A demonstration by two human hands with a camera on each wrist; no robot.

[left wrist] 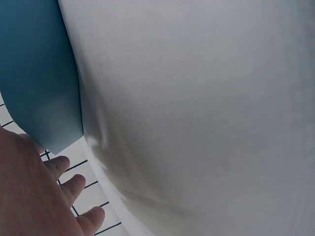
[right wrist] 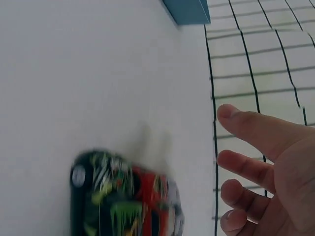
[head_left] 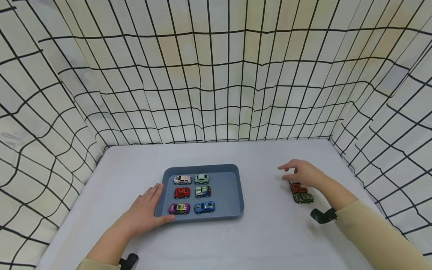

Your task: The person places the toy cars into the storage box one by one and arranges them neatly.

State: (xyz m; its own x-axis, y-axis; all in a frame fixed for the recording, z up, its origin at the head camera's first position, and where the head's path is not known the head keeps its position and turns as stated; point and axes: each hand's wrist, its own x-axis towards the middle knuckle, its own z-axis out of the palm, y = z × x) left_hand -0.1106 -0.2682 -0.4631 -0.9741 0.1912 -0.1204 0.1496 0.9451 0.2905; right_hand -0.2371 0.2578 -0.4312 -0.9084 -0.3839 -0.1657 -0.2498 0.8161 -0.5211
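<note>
My left hand (head_left: 142, 210) lies against the left side of a blue-grey tray (head_left: 227, 192), fingers straight and thumb at its front rim. Inside the tray, toy cars stand in two columns: a white car (head_left: 183, 180), a pale green car (head_left: 201, 179), a red car (head_left: 182, 192), a white-green-blue car (head_left: 203, 192), a purple car (head_left: 179, 209) and a blue car (head_left: 204, 207). To the right, my right hand (head_left: 303, 173) hovers with loosely bent fingers, holding nothing. Below it are a camouflage toy car (head_left: 303, 198), a red-orange car (head_left: 299, 188) and another mostly hidden behind the hand.
A white cloth-covered table (head_left: 263, 232) lies under everything. White walls with a black grid (head_left: 216, 75) rise at the back and on both sides. Each wrist carries a black camera mount, one seen by the right sleeve (head_left: 371, 228).
</note>
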